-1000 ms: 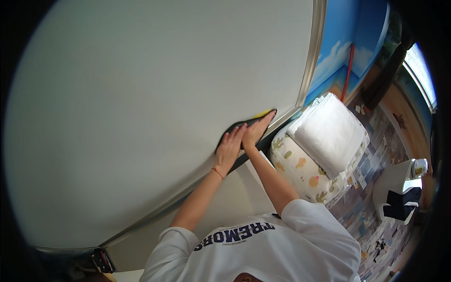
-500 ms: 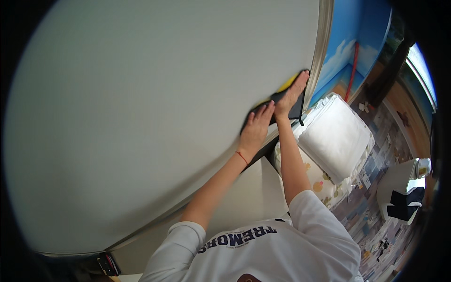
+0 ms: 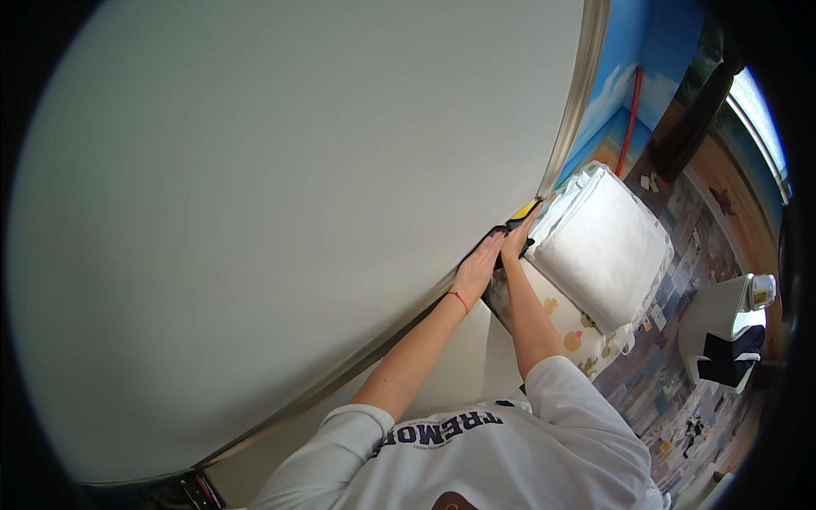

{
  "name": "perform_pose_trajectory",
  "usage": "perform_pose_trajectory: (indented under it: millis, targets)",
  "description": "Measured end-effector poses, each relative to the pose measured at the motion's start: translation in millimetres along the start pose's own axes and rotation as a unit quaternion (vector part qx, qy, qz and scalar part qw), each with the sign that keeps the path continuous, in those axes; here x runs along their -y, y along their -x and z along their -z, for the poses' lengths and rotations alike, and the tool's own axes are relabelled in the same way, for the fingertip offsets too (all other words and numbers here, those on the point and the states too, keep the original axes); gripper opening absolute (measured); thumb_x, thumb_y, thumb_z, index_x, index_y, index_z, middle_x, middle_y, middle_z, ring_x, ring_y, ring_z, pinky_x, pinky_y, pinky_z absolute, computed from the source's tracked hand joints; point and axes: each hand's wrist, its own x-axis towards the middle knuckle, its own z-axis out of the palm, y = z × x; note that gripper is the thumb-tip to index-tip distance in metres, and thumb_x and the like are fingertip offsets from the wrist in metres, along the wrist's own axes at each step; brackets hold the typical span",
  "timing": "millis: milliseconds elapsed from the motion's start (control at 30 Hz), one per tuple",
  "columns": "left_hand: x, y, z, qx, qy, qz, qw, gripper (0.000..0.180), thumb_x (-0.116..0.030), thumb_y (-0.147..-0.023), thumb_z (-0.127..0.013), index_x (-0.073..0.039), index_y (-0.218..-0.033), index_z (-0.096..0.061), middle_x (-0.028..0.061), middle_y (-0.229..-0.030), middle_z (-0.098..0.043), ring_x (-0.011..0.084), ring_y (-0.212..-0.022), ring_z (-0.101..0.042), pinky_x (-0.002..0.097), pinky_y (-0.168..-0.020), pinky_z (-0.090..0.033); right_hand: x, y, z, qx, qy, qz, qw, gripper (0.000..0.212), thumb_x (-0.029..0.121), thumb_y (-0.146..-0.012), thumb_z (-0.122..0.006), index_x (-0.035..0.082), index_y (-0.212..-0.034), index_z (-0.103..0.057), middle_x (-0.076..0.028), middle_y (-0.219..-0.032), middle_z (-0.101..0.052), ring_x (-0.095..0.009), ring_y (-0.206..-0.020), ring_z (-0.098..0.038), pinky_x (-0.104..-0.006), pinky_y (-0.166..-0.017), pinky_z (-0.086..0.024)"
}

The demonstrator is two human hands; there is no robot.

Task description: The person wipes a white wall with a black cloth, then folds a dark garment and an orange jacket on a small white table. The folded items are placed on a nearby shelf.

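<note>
Nearest, two bare forearms reach up to the edge of a large white panel (image 3: 280, 204). The left hand (image 3: 478, 267) and right hand (image 3: 515, 241) lie flat, fingers extended, on a dark cloth (image 3: 501, 231) at that edge. Beyond, folded white bedding (image 3: 605, 246) rests on a patterned mattress (image 3: 565, 327).

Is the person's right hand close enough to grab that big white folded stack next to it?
Probably yes. The right hand presses on the dark cloth at the wall's edge, and the white folded stack sits right beside it with nothing between them. The left hand lies flat alongside.
</note>
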Motion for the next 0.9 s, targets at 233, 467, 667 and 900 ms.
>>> perform_pose_trajectory:
  millis: [233,467,667,900]
  targets:
    - [-12.6,80.5,-13.3,0.069,0.011,0.000,0.998,0.058,-0.022,-0.096,-0.041,-0.004,-0.151,-0.035,0.0031,-0.158,-0.033,0.0156,-0.149,-0.023,0.0347,-0.123,-0.011,40.0,76.7,16.3,0.093,0.013,0.052,0.994,0.074,-0.008,-0.087,-0.034,-0.003,-0.155,-0.007,-0.022,-0.163,-0.008,-0.039,-0.149,-0.015,-0.0403,-0.121,-0.018]
    - [-21.5,228.7,-31.3,0.103,0.106,0.133,0.980,0.054,-0.019,-0.094,-0.046,-0.008,-0.147,-0.044,0.0004,-0.154,-0.041,0.0126,-0.144,-0.034,0.0336,-0.122,-0.019,87.7,209.6,23.8,0.277,0.022,0.058,0.959,0.086,-0.004,-0.082,-0.050,-0.007,-0.153,-0.003,-0.030,-0.161,0.002,-0.049,-0.145,-0.015,-0.0426,-0.115,-0.029]
    - [-12.4,383.0,-19.8,0.151,0.156,0.266,0.939,0.050,-0.015,-0.090,-0.059,-0.004,-0.138,-0.052,0.0039,-0.147,-0.048,0.0214,-0.136,-0.043,0.0417,-0.116,-0.029,132.5,319.3,20.4,0.430,0.006,0.086,0.899,0.091,0.004,-0.083,-0.069,-0.018,-0.147,-0.008,-0.040,-0.154,0.010,-0.058,-0.123,-0.045,-0.0419,-0.089,-0.052]
    - [-14.7,387.1,25.0,0.195,0.230,0.372,0.878,0.054,-0.020,-0.093,-0.050,-0.002,-0.144,-0.043,0.0143,-0.145,-0.044,0.0294,-0.138,-0.038,0.0516,-0.117,-0.024,160.5,376.5,27.7,0.524,-0.026,0.137,0.840,0.079,0.013,-0.087,-0.063,-0.020,-0.144,-0.019,-0.046,-0.151,0.006,-0.058,-0.123,-0.047,-0.0441,-0.093,-0.051]
